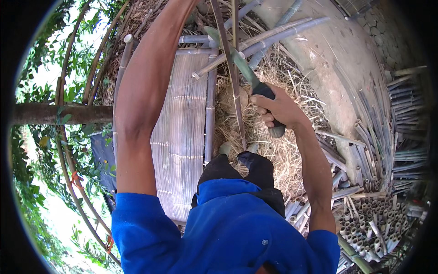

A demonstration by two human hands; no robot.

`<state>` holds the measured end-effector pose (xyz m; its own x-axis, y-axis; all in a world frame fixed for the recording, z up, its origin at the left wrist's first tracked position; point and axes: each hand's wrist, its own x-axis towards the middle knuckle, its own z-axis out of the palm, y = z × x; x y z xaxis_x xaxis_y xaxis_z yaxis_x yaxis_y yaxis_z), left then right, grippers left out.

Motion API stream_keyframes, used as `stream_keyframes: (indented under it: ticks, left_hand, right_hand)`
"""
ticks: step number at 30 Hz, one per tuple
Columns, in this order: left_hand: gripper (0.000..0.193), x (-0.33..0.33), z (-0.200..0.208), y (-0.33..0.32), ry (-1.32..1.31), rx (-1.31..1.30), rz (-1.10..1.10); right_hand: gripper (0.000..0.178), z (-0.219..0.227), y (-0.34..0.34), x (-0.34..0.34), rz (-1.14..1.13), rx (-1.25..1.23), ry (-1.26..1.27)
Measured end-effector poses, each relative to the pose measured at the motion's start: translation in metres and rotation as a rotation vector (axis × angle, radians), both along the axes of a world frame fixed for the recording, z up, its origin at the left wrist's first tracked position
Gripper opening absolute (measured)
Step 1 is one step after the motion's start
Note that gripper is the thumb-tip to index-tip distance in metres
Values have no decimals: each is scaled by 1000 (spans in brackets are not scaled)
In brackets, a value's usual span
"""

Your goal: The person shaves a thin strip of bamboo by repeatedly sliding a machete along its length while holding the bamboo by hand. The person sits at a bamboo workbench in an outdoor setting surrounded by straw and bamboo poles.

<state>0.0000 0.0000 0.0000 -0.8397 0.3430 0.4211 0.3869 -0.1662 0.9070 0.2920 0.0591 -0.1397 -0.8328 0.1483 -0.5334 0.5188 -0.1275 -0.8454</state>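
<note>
My right hand (284,108) is closed round the dark handle of a machete (245,68). The machete's greenish blade points up and to the left, crossing a long split bamboo strip (237,93). This strip runs from the top edge down to the ground between my feet. Beside its upper part stands another narrow bamboo strip (235,23). My left arm (150,68) reaches up past the top edge, so its hand is out of the picture. Whether the blade touches the strip I cannot tell.
A slatted bamboo panel (182,114) with a pole frame lies left of my legs. Bamboo poles (278,36) cross ahead. Pale shavings (283,160) cover the ground. At right are stacked cut bamboo tubes (369,223) and a large boulder (324,68). Leafy branches (41,192) fill the left.
</note>
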Motion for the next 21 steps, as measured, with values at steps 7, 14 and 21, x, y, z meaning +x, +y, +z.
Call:
stream_keyframes:
  ticks: [7,14,21]
  left_hand:
    - [25,-1,-9,-15,22,45,-20]
    - [23,9,-2,-27,139,8,64]
    - [26,2,11,-17,138,-39,20]
  right_hand:
    - [26,-13,-20,-1,22,416,48]
    - [36,13,-36,-13,39,813,180]
    - [38,-184,-11,20,261,989,67]
